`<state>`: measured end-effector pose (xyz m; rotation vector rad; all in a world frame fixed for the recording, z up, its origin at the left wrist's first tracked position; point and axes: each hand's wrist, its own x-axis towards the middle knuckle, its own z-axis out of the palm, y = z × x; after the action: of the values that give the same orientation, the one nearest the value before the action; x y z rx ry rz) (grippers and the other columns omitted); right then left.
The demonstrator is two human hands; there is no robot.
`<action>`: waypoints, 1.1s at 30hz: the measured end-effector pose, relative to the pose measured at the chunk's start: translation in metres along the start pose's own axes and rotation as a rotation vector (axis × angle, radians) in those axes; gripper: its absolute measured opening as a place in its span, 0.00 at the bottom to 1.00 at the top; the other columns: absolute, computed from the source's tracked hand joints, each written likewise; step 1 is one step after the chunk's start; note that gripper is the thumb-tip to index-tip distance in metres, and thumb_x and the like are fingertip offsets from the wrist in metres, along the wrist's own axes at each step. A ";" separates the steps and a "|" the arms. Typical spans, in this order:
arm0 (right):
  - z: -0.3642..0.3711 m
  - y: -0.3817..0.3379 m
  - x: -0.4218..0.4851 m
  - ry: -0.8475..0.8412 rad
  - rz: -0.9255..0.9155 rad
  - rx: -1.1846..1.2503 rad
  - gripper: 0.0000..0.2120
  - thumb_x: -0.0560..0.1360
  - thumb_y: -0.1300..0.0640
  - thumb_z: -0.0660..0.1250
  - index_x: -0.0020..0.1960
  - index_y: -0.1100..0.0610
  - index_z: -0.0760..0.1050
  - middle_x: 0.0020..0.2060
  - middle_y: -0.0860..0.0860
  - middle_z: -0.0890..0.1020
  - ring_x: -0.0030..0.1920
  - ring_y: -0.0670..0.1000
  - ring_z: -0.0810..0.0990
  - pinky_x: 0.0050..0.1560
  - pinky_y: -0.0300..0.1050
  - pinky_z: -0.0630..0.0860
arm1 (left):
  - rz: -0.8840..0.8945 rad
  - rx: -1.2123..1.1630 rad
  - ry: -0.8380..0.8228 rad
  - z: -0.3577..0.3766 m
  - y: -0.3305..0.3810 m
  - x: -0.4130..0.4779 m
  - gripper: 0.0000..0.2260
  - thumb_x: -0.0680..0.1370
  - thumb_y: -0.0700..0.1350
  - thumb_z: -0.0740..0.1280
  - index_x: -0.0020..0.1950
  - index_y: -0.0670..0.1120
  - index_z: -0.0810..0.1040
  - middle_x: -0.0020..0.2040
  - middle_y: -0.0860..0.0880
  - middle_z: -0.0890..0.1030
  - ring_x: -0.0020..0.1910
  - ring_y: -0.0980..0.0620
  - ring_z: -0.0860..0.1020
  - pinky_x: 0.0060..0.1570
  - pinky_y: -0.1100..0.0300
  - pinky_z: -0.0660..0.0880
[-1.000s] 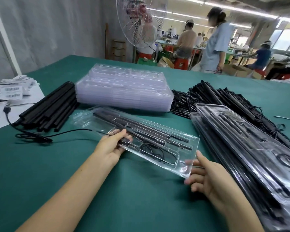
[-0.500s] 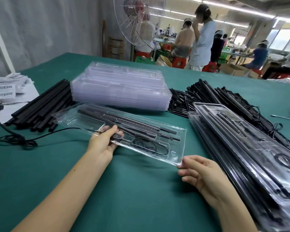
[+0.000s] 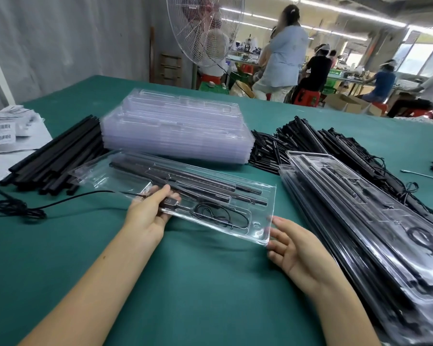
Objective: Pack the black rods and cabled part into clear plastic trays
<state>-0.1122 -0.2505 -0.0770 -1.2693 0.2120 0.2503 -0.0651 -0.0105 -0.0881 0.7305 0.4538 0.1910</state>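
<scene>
Left hand [image 3: 149, 212] grips the filled tray [image 3: 258, 229], right hand [image 3: 295, 248] flat-fingered at its corner, fingertips [image 3: 275, 222] blurred behind plastic

Green tabletop [image 3: 198, 283], seen from the near edge. At left, a bundle of black rods [image 3: 58, 158] lies beside a coiled loose black cable [image 3: 15, 208] and white sheets with barcode labels [image 3: 0, 132]. At centre stands a stack of empty clear trays [image 3: 178, 128]. Behind and to its right spreads a heap of black cabled parts [image 3: 298, 136]. At right, a stack of filled trays [image 3: 375, 221] runs toward the near edge. A thin pale rod [image 3: 420, 175] lies at far right.
</scene>
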 end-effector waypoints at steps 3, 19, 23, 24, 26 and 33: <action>0.001 -0.005 0.003 0.051 -0.055 -0.053 0.12 0.66 0.59 0.71 0.47 0.62 0.79 0.35 0.54 0.82 0.27 0.48 0.78 0.25 0.37 0.74 | -0.008 -0.021 -0.003 -0.001 0.001 0.001 0.11 0.77 0.32 0.64 0.46 0.45 0.66 0.24 0.47 0.77 0.22 0.53 0.77 0.30 0.61 0.80; -0.012 -0.025 0.004 0.183 0.017 0.202 0.07 0.72 0.62 0.56 0.35 0.57 0.66 0.27 0.50 0.71 0.24 0.47 0.69 0.24 0.37 0.68 | -0.023 -0.081 -0.010 -0.003 0.002 0.001 0.11 0.77 0.31 0.64 0.47 0.45 0.66 0.23 0.47 0.76 0.21 0.52 0.76 0.27 0.63 0.78; -0.013 -0.034 0.010 0.339 -0.185 -0.001 0.09 0.74 0.65 0.58 0.35 0.60 0.69 0.25 0.52 0.74 0.22 0.47 0.71 0.22 0.36 0.69 | -0.019 -0.078 -0.008 -0.003 0.002 0.002 0.11 0.77 0.32 0.64 0.47 0.45 0.66 0.25 0.47 0.76 0.22 0.52 0.76 0.29 0.62 0.78; -0.011 -0.036 0.013 0.375 -0.221 -0.170 0.08 0.73 0.66 0.58 0.36 0.61 0.70 0.26 0.54 0.76 0.21 0.47 0.72 0.21 0.37 0.69 | -0.014 -0.067 -0.005 -0.003 0.001 0.002 0.11 0.77 0.32 0.65 0.47 0.45 0.66 0.25 0.47 0.77 0.22 0.52 0.76 0.30 0.61 0.78; -0.007 -0.039 0.019 0.445 -0.239 -0.638 0.06 0.71 0.68 0.59 0.37 0.63 0.72 0.29 0.57 0.78 0.21 0.48 0.74 0.23 0.39 0.71 | 0.002 -0.038 0.002 -0.003 -0.001 0.001 0.11 0.77 0.32 0.65 0.47 0.45 0.67 0.25 0.47 0.77 0.22 0.53 0.77 0.35 0.58 0.78; 0.032 -0.038 0.029 0.549 -0.409 -1.401 0.10 0.76 0.64 0.57 0.56 0.64 0.71 0.58 0.61 0.68 0.51 0.62 0.73 0.49 0.50 0.69 | -0.030 -0.021 0.022 -0.002 -0.002 0.000 0.10 0.76 0.30 0.65 0.44 0.45 0.69 0.27 0.46 0.78 0.26 0.52 0.78 0.40 0.57 0.76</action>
<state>-0.0725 -0.2285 -0.0422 -2.7217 0.2368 -0.4145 -0.0662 -0.0104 -0.0906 0.7014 0.4831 0.1756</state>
